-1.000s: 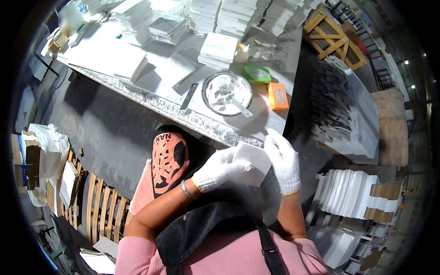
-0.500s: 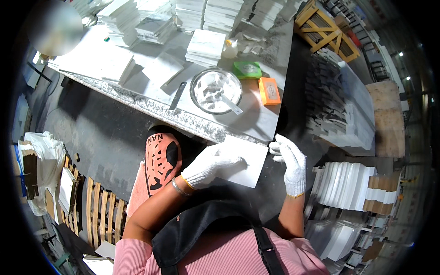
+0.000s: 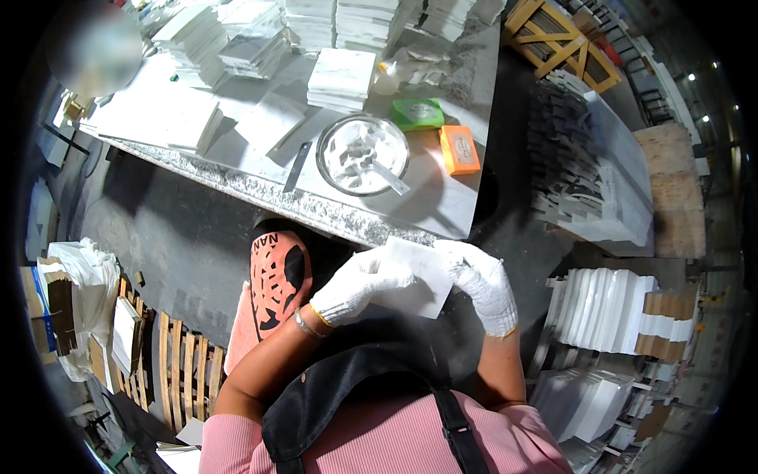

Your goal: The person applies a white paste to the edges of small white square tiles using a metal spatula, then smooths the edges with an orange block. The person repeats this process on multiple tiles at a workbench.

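Observation:
In front of my body, a square white tile [image 3: 422, 276] is held tilted beside the table's near edge. My left hand [image 3: 355, 286], in a white knit glove, is closed on its left side with the thumb across its face. My right hand [image 3: 483, 286], gloved alike, has its fingers closed over the tile's upper right edge; the fingertips are partly hidden. Just beyond, on the stone-topped table [image 3: 442, 212], stands a round tub of white paste [image 3: 359, 150] with a flat-bladed spatula [image 3: 390, 178] in it. A thin metal strip [image 3: 297, 167] lies left of the tub.
A green box [image 3: 417, 114] and an orange box [image 3: 459, 150] stand right of the tub. Behind are stacked white tiles [image 3: 341, 77]; flat slabs [image 3: 158, 118] lie left. Slab racks [image 3: 600, 312] flank me on the right, wooden pallets [image 3: 185, 363] on the left.
My right hand has moved left from beside the tile onto its right edge, and its fingers have closed there. My left hand keeps its hold. The whole view has shifted slightly.

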The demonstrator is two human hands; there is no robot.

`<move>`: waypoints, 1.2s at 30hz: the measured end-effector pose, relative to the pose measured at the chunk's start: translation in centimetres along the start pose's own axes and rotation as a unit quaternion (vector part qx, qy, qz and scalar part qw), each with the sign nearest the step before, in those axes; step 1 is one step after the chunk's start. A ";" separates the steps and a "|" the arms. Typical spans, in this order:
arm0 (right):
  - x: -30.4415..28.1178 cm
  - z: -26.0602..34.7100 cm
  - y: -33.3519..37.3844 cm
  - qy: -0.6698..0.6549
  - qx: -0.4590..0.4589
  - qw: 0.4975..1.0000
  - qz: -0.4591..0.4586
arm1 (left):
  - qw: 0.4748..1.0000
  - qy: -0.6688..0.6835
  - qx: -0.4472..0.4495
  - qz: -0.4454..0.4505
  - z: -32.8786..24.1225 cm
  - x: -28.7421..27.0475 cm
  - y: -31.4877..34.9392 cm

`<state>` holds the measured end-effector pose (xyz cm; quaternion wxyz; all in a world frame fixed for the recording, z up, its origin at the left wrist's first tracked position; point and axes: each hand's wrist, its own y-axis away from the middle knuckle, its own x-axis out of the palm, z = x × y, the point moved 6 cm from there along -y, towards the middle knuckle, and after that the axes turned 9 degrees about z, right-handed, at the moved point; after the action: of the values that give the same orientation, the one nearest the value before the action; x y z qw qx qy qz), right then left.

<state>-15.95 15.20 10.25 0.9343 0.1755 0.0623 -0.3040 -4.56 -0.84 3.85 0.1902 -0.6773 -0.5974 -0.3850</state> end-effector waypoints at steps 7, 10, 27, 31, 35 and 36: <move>-1.0 1.6 -2.3 -0.072 -0.025 0.993 -0.092 | 0.996 -0.047 0.041 -0.059 -1.8 -1.5 0.5; -2.3 2.0 -5.0 0.090 -0.091 0.982 -0.141 | 0.991 -0.072 0.078 -0.086 -3.2 -2.7 1.2; 4.2 4.8 -14.3 0.370 -0.003 0.929 -0.027 | 0.978 -0.019 0.119 -0.172 -6.9 -9.6 3.4; 2.4 4.5 -14.6 0.353 -0.116 0.925 -0.078 | 0.977 -0.030 0.121 -0.172 -7.2 -11.0 2.8; 0.1 3.5 -14.5 0.193 0.016 0.978 -0.080 | 0.975 -0.055 0.118 -0.179 -7.9 -11.4 2.4; -0.2 3.4 -14.6 0.164 0.019 0.983 -0.077 | 0.976 -0.050 0.114 -0.180 -8.0 -11.5 2.3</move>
<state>-24.73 3.03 9.25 0.8816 0.2352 0.2224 -0.3434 -4.63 -14.72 0.78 0.1630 -0.5509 -0.7584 -0.3078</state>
